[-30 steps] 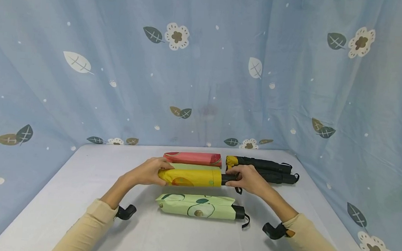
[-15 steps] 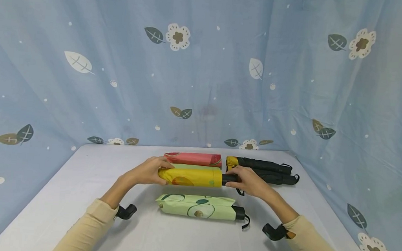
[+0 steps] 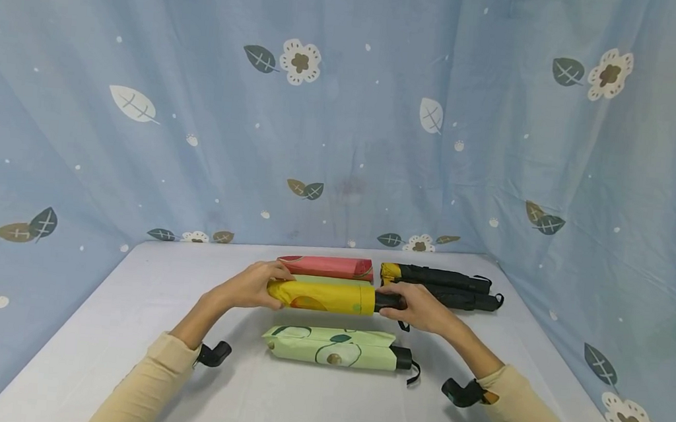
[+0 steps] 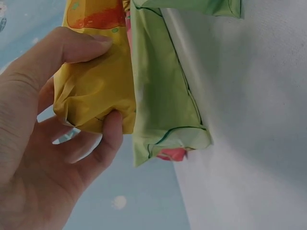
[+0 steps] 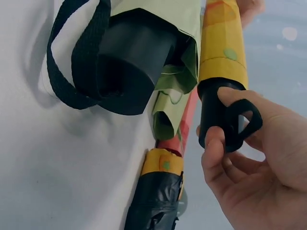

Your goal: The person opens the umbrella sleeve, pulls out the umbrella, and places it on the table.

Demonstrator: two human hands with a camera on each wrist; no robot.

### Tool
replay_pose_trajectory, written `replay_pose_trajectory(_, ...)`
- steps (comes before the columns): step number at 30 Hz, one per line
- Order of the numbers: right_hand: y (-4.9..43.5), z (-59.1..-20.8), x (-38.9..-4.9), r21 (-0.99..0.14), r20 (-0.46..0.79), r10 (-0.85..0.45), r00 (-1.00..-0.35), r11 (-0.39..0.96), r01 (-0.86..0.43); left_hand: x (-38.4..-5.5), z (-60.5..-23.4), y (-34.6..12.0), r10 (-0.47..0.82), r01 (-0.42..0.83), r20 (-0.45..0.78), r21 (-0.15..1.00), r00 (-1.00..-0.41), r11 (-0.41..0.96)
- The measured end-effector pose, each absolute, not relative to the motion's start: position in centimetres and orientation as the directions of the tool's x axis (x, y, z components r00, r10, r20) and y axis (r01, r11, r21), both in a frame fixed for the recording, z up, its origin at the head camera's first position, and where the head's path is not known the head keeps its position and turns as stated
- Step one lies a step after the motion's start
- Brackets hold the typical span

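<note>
A folded yellow umbrella [image 3: 325, 297] with orange fruit prints lies across between my two hands, raised above the table. My left hand [image 3: 254, 285] pinches its fabric end between thumb and fingers; in the left wrist view the thumb [image 4: 88, 48] presses on the yellow cloth. At the other end, my right hand [image 3: 420, 305] grips the black handle [image 5: 216, 110], whose strap loops over near the fingers. Closer to me, a pale green avocado-print umbrella [image 3: 333, 348] rests on the table, its black handle and strap pointing right.
Behind the yellow umbrella lie a green fabric roll [image 3: 332, 281], mostly hidden, and a red watermelon-print one [image 3: 324, 266]. Two slim black folded umbrellas [image 3: 446, 277] with yellow ends lie at the back right. A blue patterned curtain [image 3: 344, 138] hangs behind the white table [image 3: 322, 408].
</note>
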State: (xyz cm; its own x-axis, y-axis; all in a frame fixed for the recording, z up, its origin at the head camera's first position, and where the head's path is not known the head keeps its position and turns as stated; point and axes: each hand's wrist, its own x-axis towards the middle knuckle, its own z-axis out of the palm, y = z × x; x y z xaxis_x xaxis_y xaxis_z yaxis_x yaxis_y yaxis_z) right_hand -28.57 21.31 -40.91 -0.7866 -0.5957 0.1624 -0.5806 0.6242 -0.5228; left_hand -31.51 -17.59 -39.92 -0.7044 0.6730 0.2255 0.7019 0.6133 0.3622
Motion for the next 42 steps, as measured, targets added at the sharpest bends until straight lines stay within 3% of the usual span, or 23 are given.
replay_pose_trajectory(7, 20.9, -41.2, -28.5, -0.399, 0.274, -0.555, -0.785, 0.677, -0.618, -31.5, -39.7, -17.3, 0.676, 0.686, 0.192, 0.399, -0.711, 0.608)
replay_pose_trajectory(13, 20.8, -41.3, -28.2, -0.385, 0.259, -0.565, -0.784, 0.684, -0.62, -31.5, -39.9, -17.2, 0.694, 0.689, 0.157, 0.398, -0.702, 0.606)
replay_pose_trajectory(22, 20.8, -41.3, -27.9, -0.383, 0.243, -0.578, -0.779, 0.681, -0.625, -31.3, -40.0, -17.1, 0.689, 0.54, 0.045, 0.659, -0.723, 0.524)
replay_pose_trajectory(30, 20.8, -41.1, -27.8, -0.408, 0.214, -0.576, -0.789, 0.681, -0.608, -31.5, -40.3, -16.9, 0.708, 0.557, 0.044, 0.653, -0.705, 0.513)
replay_pose_trajectory(42, 20.7, -41.2, -27.6, -0.374, 0.276, -0.519, -0.809, 0.717, -0.588, -31.4, -40.3, -16.0, 0.698, 0.561, 0.059, 0.645, -0.714, 0.519)
